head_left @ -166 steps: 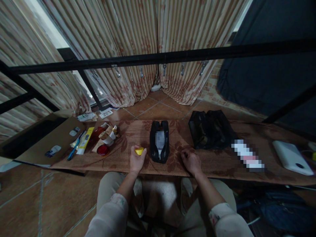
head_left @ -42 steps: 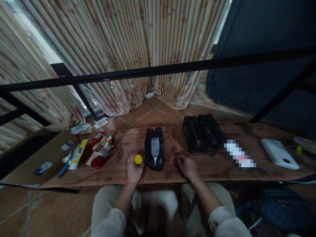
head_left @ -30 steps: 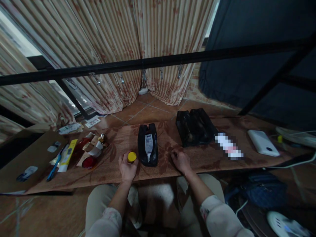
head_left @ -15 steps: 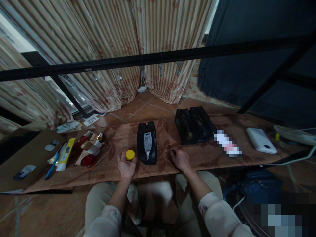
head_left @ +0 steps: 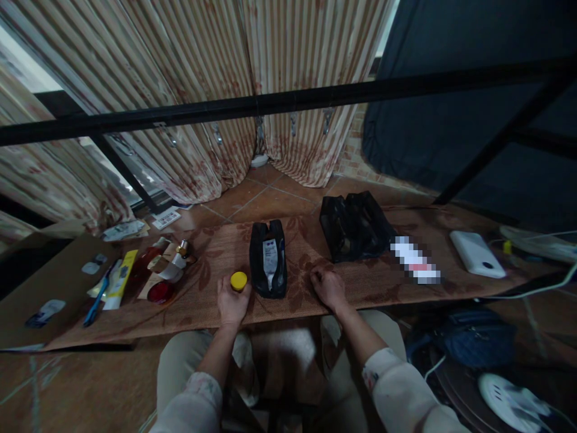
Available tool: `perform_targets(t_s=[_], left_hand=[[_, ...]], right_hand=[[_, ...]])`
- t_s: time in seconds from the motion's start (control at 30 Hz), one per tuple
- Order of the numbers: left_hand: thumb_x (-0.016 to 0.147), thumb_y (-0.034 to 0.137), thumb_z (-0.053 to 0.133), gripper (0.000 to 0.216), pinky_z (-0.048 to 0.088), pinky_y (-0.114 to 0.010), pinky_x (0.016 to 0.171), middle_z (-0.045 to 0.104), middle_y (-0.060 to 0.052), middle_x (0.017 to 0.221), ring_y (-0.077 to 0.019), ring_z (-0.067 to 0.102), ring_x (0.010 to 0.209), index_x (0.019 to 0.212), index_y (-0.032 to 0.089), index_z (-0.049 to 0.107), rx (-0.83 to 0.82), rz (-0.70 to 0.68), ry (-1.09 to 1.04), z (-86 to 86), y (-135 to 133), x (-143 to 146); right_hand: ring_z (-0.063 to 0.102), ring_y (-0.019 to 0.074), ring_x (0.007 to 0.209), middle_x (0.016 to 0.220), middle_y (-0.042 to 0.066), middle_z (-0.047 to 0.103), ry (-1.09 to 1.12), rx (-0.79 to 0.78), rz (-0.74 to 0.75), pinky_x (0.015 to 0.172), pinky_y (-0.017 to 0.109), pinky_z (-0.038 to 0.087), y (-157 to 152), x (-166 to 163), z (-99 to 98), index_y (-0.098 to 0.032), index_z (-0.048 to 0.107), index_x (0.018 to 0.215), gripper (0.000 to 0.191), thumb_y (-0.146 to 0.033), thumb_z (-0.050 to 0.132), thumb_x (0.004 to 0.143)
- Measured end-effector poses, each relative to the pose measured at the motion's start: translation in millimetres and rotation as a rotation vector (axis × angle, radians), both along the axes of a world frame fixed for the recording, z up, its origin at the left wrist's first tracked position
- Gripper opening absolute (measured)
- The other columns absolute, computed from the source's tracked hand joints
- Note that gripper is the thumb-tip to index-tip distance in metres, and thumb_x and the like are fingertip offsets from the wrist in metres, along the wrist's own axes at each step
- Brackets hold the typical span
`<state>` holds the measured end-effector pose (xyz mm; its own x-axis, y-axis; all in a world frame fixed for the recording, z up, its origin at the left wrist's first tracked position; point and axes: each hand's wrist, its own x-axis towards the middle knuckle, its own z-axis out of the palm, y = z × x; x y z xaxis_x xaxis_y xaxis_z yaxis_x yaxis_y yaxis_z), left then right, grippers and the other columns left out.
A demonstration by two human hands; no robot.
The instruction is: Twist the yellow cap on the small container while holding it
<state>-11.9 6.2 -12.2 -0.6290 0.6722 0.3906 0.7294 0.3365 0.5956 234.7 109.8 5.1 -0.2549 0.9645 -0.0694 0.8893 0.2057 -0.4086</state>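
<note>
My left hand (head_left: 232, 304) is closed around a small round container with a yellow lid (head_left: 238, 281), at the near edge of the cloth-covered table. Just right of it stands an open black pouch (head_left: 285, 273) with a white printed tube (head_left: 271, 261) inside. My right hand (head_left: 330, 287) rests on the cloth with its fingers curled in, and nothing shows in them. Beyond the right hand sit other black pouches (head_left: 354, 231), side by side; their contents are too dark to make out.
On the left lie a yellow and white tube (head_left: 121, 278), a blue toothbrush (head_left: 94, 308), a red-lidded jar (head_left: 161, 292), several small bottles and an open cardboard box (head_left: 67, 282). A white power bank (head_left: 478, 254) lies at right. A black rail (head_left: 252, 108) crosses beyond the table.
Both hands stay in place, the left still around the yellow-lidded container. The view has shifted very slightly.
</note>
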Motion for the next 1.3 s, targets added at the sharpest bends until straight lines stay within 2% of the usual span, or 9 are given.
perform_targets(t_s=[0.13,0.33,0.57,0.7,0.83,1.0,1.1,1.3], left_hand=[[0.068,0.036,0.063,0.041,0.047,-0.038,0.082,0.059,-0.006,0.094,-0.0235,0.057,0.091,0.103,0.018,0.056,0.009,-0.060,-0.053,-0.8,1,1],[0.066,0.036,0.067,0.050,0.046,-0.038,0.087,0.060,-0.007,0.103,-0.0227,0.057,0.097,0.111,0.019,0.054,0.048,-0.064,-0.094,-4.0,0,0],[0.063,0.017,0.064,0.065,0.041,-0.039,0.098,0.055,-0.008,0.118,-0.0231,0.051,0.111,0.124,0.021,0.043,0.043,-0.238,-0.092,-0.3,-3,2],[0.063,0.012,0.061,0.067,0.040,-0.040,0.099,0.053,-0.008,0.120,-0.0229,0.051,0.114,0.126,0.021,0.041,0.038,-0.236,-0.154,0.0,-4,2],[0.063,0.018,0.065,0.067,0.044,-0.037,0.093,0.055,-0.007,0.117,-0.0216,0.055,0.106,0.125,0.021,0.040,0.059,-0.157,-0.214,-0.9,-4,2],[0.064,0.031,0.069,0.066,0.050,-0.030,0.072,0.059,-0.006,0.103,-0.0150,0.058,0.076,0.123,0.019,0.041,0.104,-0.053,-0.277,-4.2,-3,1],[0.065,0.034,0.069,0.065,0.049,-0.029,0.072,0.060,-0.006,0.104,-0.0140,0.058,0.075,0.122,0.019,0.042,0.119,-0.040,-0.291,-4.4,-2,1],[0.069,0.038,0.065,0.060,0.048,-0.027,0.066,0.061,-0.002,0.088,-0.0138,0.059,0.071,0.122,0.020,0.043,0.079,-0.027,-0.296,0.2,-2,5]], right_hand=[[0.061,0.0158,0.080,0.087,0.003,0.070,0.004,0.008,-0.002,0.064,0.023,0.035,-1,1,0.6,-0.026,0.066,0.096,0.025,-0.034,0.043,0.088],[0.061,0.0163,0.080,0.087,0.003,0.070,0.008,0.011,0.005,0.064,0.023,0.035,0,1,-1.5,-0.026,0.066,0.096,0.026,-0.035,0.043,0.088],[0.062,0.0170,0.078,0.085,0.004,0.070,-0.014,0.013,0.004,0.062,0.024,0.035,1,2,-4.3,-0.026,0.065,0.098,0.026,-0.036,0.044,0.088],[0.062,0.0171,0.078,0.085,0.004,0.070,0.001,0.021,0.026,0.061,0.024,0.034,2,3,-7.1,-0.027,0.066,0.096,0.026,-0.036,0.043,0.088],[0.062,0.0175,0.075,0.084,0.004,0.069,-0.032,0.017,0.013,0.059,0.025,0.033,3,3,-10.9,-0.026,0.066,0.099,0.027,-0.037,0.044,0.088],[0.061,0.0169,0.072,0.080,0.004,0.069,-0.038,0.033,0.026,0.058,0.024,0.032,3,4,-12.7,-0.026,0.067,0.097,0.027,-0.037,0.043,0.088],[0.060,0.0165,0.071,0.080,0.004,0.069,-0.030,0.030,0.034,0.058,0.024,0.032,3,4,-12.0,-0.026,0.067,0.097,0.027,-0.036,0.044,0.088],[0.060,0.0168,0.074,0.083,0.004,0.069,-0.018,0.036,0.040,0.059,0.024,0.032,2,4,-10.2,-0.026,0.066,0.098,0.026,-0.035,0.044,0.088]])
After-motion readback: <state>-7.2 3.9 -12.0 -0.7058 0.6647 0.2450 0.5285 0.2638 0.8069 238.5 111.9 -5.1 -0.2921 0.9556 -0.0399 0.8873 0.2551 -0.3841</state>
